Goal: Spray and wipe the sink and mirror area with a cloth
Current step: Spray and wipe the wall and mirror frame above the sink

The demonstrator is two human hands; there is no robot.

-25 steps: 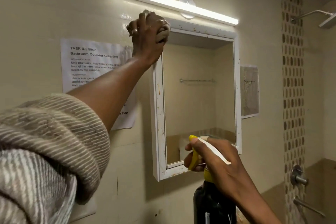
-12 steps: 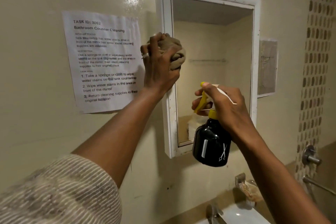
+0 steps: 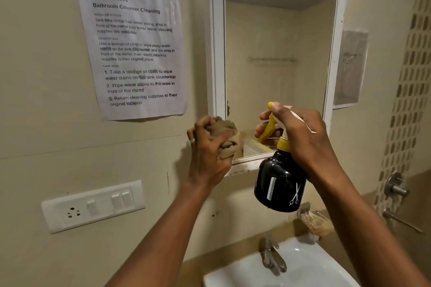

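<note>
A white-framed mirror (image 3: 275, 53) hangs on the beige wall. My left hand (image 3: 207, 161) grips a bunched brown cloth (image 3: 225, 136) pressed against the frame's lower left corner. My right hand (image 3: 300, 140) holds a black spray bottle (image 3: 279, 184) with a yellow trigger and nozzle, just in front of the mirror's bottom edge, nozzle pointing left. Below, a white sink (image 3: 310, 270) with a metal tap (image 3: 271, 256) shows at the bottom of the view.
A printed task sheet (image 3: 133, 49) is taped left of the mirror. A white switch plate with a socket (image 3: 93, 205) sits lower left. A soap holder (image 3: 314, 219) is fixed above the sink. Metal shower valves (image 3: 395, 189) and a tiled strip are at the right.
My left hand has slid the cloth down the mirror's left frame from the top corner to the bottom corner. The view has tilted downward, bringing sink and switch plate into sight.
</note>
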